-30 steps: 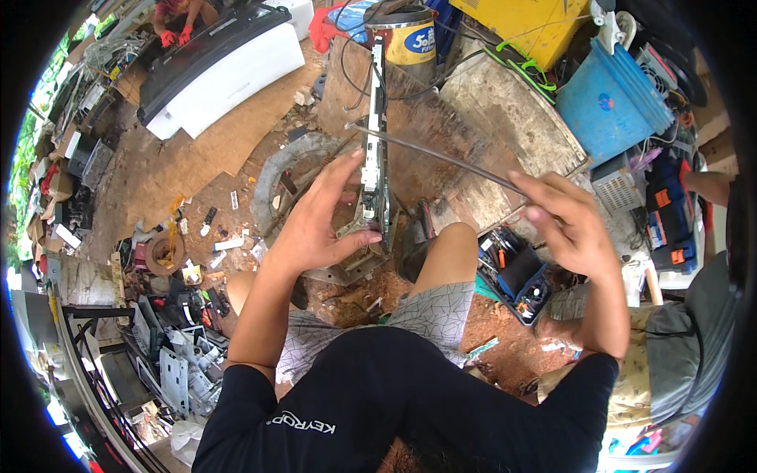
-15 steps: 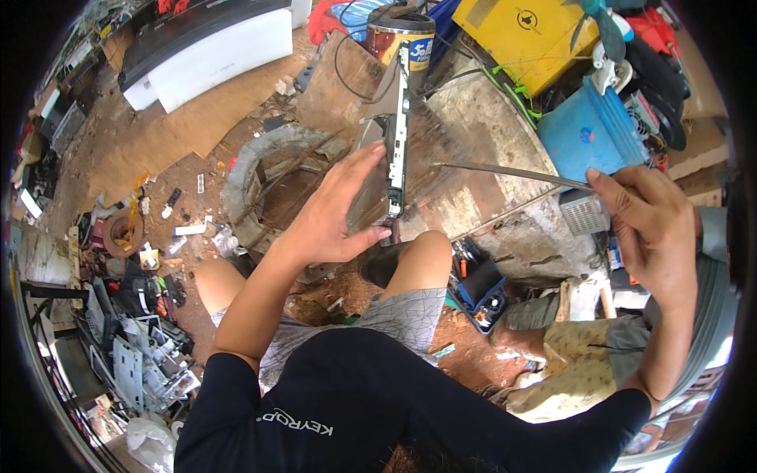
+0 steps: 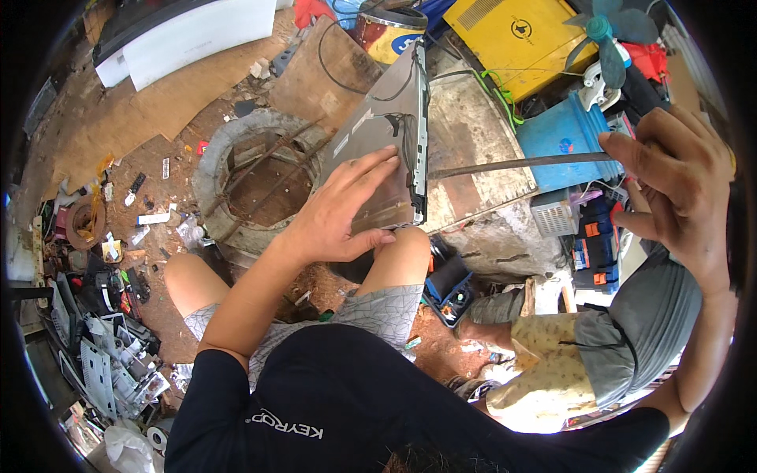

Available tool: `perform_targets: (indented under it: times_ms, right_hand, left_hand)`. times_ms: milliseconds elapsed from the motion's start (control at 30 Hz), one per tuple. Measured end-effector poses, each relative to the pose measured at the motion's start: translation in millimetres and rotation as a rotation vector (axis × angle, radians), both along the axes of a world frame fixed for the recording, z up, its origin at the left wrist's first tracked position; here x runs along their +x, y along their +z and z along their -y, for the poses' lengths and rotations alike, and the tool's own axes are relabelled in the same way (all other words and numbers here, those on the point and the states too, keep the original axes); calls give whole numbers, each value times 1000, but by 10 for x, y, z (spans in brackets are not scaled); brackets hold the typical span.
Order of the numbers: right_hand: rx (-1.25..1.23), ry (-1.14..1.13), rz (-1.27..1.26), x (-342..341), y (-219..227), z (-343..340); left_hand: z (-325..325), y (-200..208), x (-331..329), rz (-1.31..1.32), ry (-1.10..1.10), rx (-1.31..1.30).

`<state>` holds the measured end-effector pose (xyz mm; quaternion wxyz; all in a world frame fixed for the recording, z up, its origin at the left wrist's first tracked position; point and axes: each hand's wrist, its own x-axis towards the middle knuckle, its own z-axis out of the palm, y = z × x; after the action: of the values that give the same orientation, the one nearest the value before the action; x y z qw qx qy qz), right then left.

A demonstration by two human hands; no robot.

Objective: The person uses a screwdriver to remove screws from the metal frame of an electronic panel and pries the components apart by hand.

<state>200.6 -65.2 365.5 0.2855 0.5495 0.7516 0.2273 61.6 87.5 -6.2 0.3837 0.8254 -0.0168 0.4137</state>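
A flat grey display panel (image 3: 367, 130) stands on its edge in front of me, tilted, with its back face and a black cable showing. My left hand (image 3: 343, 205) lies against that back face, fingers stretched out and thumb apart near the lower corner. At the right, my right hand (image 3: 678, 181) is closed on a long dark metal rod (image 3: 528, 164), pinched between thumb and fingers. The rod points left, and its far end meets or passes behind the panel's edge strip; I cannot tell if it touches. My palm hides the rod's near end.
A wooden board (image 3: 481, 150) lies under and beside the panel. A round concrete ring (image 3: 209, 169) is at the left. Beyond are a blue bin (image 3: 564, 138), a yellow case (image 3: 520, 47) and a paint-marked can (image 3: 386, 35). Another person's leg (image 3: 544, 339) is at the right.
The panel has turned so more of its back face shows. My right hand has moved right and slightly up with the rod, now level. My left hand stays on the panel. The view has shifted.
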Motion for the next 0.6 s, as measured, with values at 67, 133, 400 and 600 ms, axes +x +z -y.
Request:
perform_targets:
  times_ms: [67,133,400,600]
  right_hand:
    - [-20,3,13,-53,25,-45]
    - [-29,-2,8,-105,37,-71]
    - [-59,-3,41,-168,21,-112]
    - [-76,-5,29,-199,28,-154]
  left_hand:
    - [-4,-11,7,13,3,7]
    - [-10,-25,9,21,1,9]
    - [-53,-49,-26,-21,-42,-4]
    - [-42,-43,-35,38,-4,1]
